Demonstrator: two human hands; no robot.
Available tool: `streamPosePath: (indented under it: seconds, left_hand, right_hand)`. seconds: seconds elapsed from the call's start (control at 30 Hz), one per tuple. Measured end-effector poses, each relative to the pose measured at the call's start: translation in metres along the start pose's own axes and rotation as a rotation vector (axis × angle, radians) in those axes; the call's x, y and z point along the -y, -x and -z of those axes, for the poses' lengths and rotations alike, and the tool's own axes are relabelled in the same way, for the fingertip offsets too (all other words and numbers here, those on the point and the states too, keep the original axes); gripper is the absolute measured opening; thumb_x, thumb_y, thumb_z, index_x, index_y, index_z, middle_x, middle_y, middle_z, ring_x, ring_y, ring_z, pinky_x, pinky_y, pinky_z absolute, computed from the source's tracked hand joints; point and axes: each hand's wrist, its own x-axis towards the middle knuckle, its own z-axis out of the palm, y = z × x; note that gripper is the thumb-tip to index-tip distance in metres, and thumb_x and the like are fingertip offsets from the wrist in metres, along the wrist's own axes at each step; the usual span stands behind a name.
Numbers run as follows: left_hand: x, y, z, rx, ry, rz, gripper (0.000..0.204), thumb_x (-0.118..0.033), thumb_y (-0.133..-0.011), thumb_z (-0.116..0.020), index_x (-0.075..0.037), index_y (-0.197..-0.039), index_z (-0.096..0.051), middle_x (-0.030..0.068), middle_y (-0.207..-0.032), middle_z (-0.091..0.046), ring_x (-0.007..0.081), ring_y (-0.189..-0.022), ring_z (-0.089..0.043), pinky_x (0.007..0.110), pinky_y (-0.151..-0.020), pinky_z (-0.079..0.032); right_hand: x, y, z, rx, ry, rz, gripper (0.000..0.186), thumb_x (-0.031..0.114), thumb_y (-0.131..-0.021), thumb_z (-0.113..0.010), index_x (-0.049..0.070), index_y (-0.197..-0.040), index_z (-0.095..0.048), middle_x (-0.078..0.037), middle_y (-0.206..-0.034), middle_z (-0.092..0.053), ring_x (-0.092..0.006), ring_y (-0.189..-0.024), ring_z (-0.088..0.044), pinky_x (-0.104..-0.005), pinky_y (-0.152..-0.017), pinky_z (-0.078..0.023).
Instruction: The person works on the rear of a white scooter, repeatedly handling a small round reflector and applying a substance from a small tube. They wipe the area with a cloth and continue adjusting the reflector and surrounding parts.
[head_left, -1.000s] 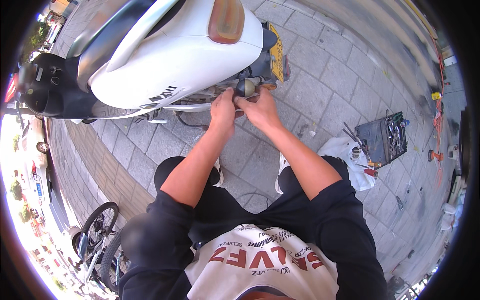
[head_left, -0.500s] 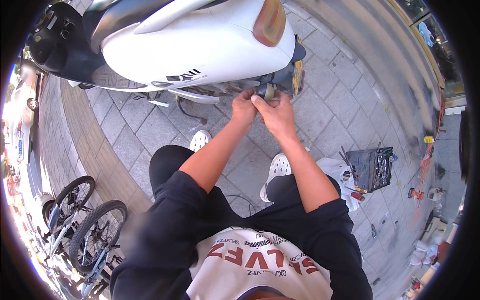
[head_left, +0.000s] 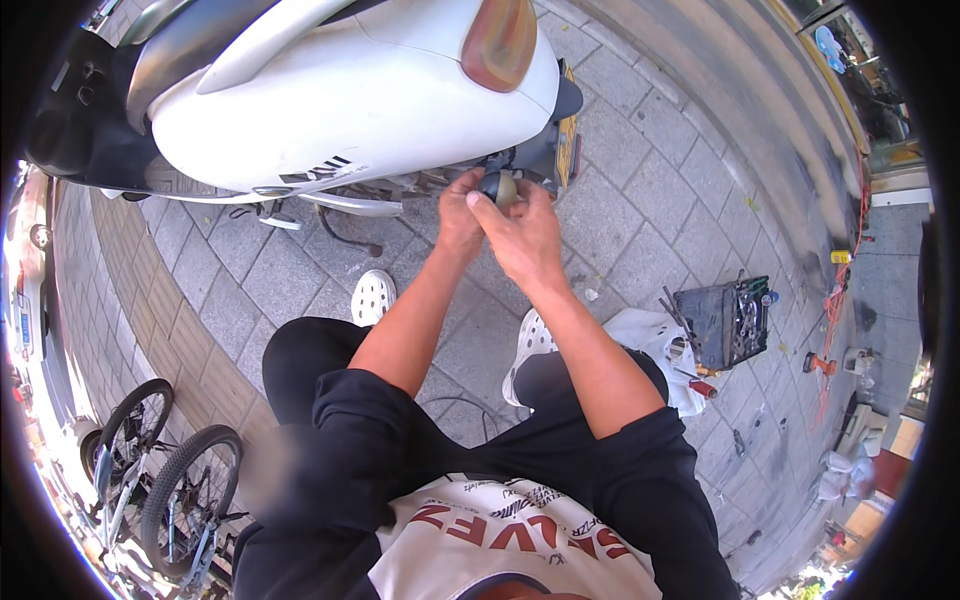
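In front of me, below the rear of a white scooter, both my hands are together at a small round black-and-tan piece. My left hand grips its left side with bent fingers. From the right, my right hand closes on it, thumb laid across the near side and fingers curled behind. Its exact kind cannot be made out, as the fingers cover part of it. Just beyond the hands are the scooter's dark underside parts and the yellow plate at its tail.
To the right, an open toolbox with tools lies beside a white plastic bag. An orange cord runs near the wall at far right. Parked bicycles stand at lower left. The scooter's stand reaches toward the paving.
The whole view has shifted, so the scooter, hands and toolbox appear farther left. The black-and-tan piece seems slightly turned between my fingers; both hands keep hold of it.
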Motion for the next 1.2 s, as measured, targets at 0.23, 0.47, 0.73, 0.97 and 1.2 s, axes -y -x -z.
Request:
streamPosePath:
  seconds: [0.23,0.47,0.73,0.97,1.2]
  left_hand:
    - [0.002,-0.005,0.0,0.024,-0.004,-0.023,0.028,-0.018,-0.113,-0.046,-0.003,-0.123,-0.068,0.0134,-0.115,-0.077,0.0276,-0.096,-0.076,0.043,-0.083,-0.066]
    - [0.001,-0.012,0.008,0.087,-0.01,-0.015,0.032,-0.022,-0.112,-0.046,-0.004,-0.12,-0.07,0.0131,-0.11,-0.078,0.0288,-0.093,-0.077,0.044,-0.083,-0.066]
    - [-0.007,-0.01,-0.001,0.072,0.155,0.13,0.01,0.003,-0.102,-0.065,0.002,-0.109,-0.072,0.0142,-0.113,-0.079,0.0207,-0.095,-0.077,0.036,-0.085,-0.066]
    - [0.003,-0.014,0.011,0.096,-0.087,-0.02,0.027,-0.019,-0.11,-0.051,-0.002,-0.12,-0.069,0.0125,-0.11,-0.076,0.0261,-0.097,-0.076,0.041,-0.084,-0.066]
    - [0.0,-0.002,0.019,0.041,-0.098,-0.197,0.023,0.005,-0.097,-0.072,-0.001,-0.12,-0.069,0.0082,-0.115,-0.075,0.0173,-0.097,-0.073,0.034,-0.086,-0.063]
  right_hand:
    - [0.009,0.003,0.0,0.003,-0.048,-0.04,0.07,0.032,-0.092,-0.085,-0.014,-0.137,-0.058,-0.019,-0.112,-0.075,-0.0196,-0.1,-0.073,-0.0326,-0.087,-0.059]
    - [0.011,0.001,0.001,0.016,-0.06,-0.039,0.072,0.032,-0.092,-0.084,-0.015,-0.14,-0.056,-0.022,-0.117,-0.075,-0.0221,-0.104,-0.074,-0.0341,-0.091,-0.059]
    - [0.005,0.0,-0.001,0.021,-0.088,-0.063,0.07,0.032,-0.092,-0.082,-0.013,-0.139,-0.056,-0.025,-0.12,-0.074,-0.0297,-0.109,-0.075,-0.038,-0.098,-0.057]
    - [-0.003,-0.001,-0.006,0.021,-0.161,-0.041,0.066,0.028,-0.094,-0.082,-0.014,-0.138,-0.056,-0.021,-0.118,-0.075,-0.0245,-0.108,-0.074,-0.0357,-0.096,-0.057]
    - [-0.002,-0.002,-0.002,0.043,-0.092,-0.039,0.059,0.02,-0.097,-0.081,-0.015,-0.137,-0.055,-0.016,-0.116,-0.076,-0.0164,-0.105,-0.072,-0.0309,-0.091,-0.057]
